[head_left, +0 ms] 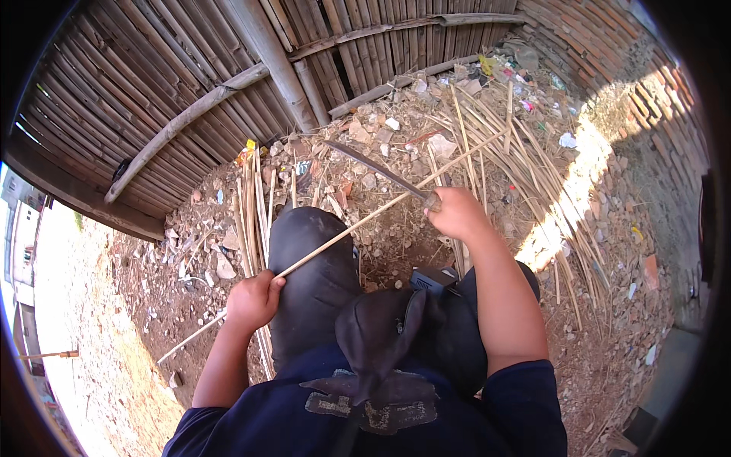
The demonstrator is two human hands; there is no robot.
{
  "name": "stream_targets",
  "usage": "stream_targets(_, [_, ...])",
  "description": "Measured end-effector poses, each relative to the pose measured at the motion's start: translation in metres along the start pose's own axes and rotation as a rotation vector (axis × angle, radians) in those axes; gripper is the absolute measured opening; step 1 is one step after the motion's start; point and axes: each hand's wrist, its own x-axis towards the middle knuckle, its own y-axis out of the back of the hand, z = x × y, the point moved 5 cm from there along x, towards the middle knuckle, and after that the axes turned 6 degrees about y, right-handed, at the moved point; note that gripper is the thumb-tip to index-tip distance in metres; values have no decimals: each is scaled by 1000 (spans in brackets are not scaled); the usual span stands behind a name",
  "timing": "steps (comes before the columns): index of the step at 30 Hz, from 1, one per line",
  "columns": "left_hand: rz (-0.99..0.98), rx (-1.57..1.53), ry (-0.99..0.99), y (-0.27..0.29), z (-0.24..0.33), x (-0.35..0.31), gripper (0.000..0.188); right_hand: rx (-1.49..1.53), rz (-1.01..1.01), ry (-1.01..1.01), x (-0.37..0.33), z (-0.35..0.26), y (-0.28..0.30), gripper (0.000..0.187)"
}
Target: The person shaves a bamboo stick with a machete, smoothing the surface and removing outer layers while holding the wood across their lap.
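Note:
My left hand (pixel 255 302) is closed around a long, pale bamboo stick (pixel 346 233). The stick slants from the lower left, over my left knee, up toward the far right. My right hand (pixel 460 215) grips the handle of a long knife (pixel 378 169), its dark blade pointing to the far left. Near the handle, the blade crosses the stick; I cannot tell how deeply they touch. My right fingers are partly hidden behind the hand.
Several bamboo sticks (pixel 248 206) lie beside my left leg, and a larger spread of sticks (pixel 533 169) lies at the right. A bamboo wall (pixel 183 76) stands ahead, a brick wall (pixel 586 34) at the far right. Rubble and litter cover the ground (pixel 457 148). A small black box (pixel 432 279) sits between my knees.

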Motion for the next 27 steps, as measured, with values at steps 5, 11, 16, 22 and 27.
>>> stream_targets(5, [62, 18, -18, -3, 3, 1, 36, 58, 25, -18, 8, 28, 0, 33])
stream_targets(11, [61, 64, 4, -1, 2, -3, 36, 74, 51, -56, 8, 31, 0, 36])
stream_targets(16, [60, 30, -19, -2, 2, -1, 36, 57, -10, -40, 3, 23, 10, 36])
stream_targets(22, [45, 51, -23, 1, 3, 0, 36, 102, -59, -94, 7, 26, 3, 42])
stream_targets(27, [47, -4, -33, -3, 1, 1, 36, 204, 68, -45, 11, 37, -2, 48])
